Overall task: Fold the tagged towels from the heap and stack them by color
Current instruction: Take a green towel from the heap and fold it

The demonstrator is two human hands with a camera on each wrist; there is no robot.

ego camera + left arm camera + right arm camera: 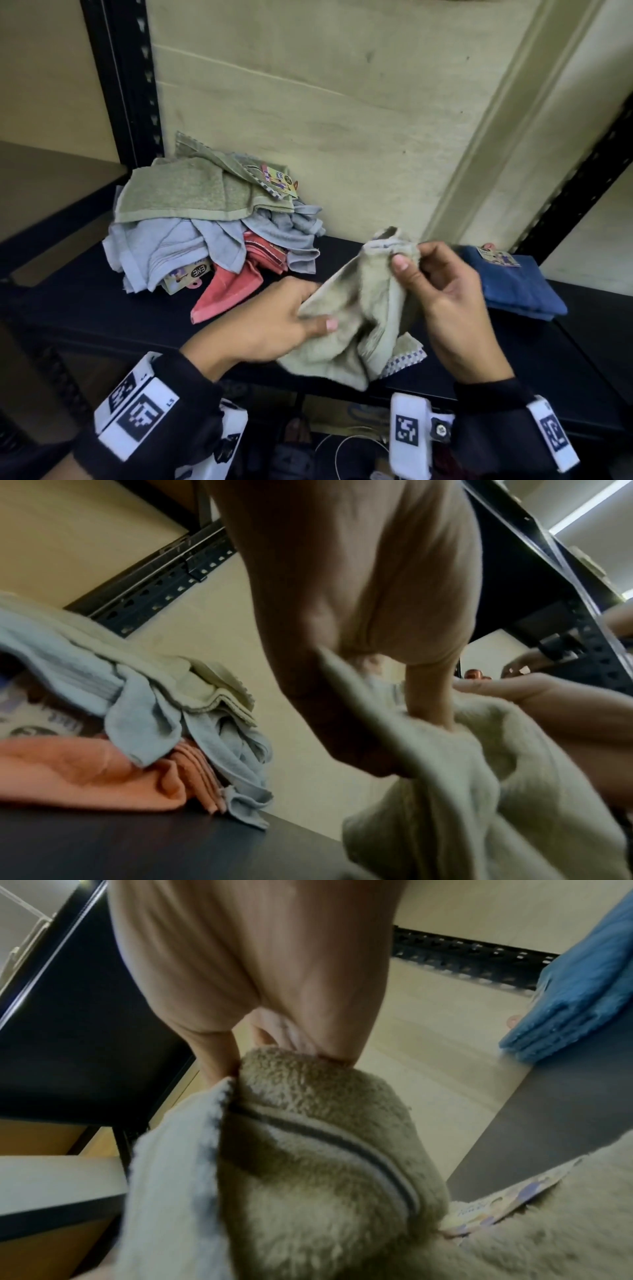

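Olive towel [356, 308]: held above the shelf [102, 308] front edge, left hand [270, 325] gripping its side, right hand [442, 291] pinching its top hem. Heap [212, 222]: shelf back-left. Folded blue towel [513, 284]: right end. Right wrist view alone shows the olive towel's paper tag [496, 1204].

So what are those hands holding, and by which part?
A green towel, still unfolded. The right hand pinches its top edge; the left hand grips its bunched side lower down.
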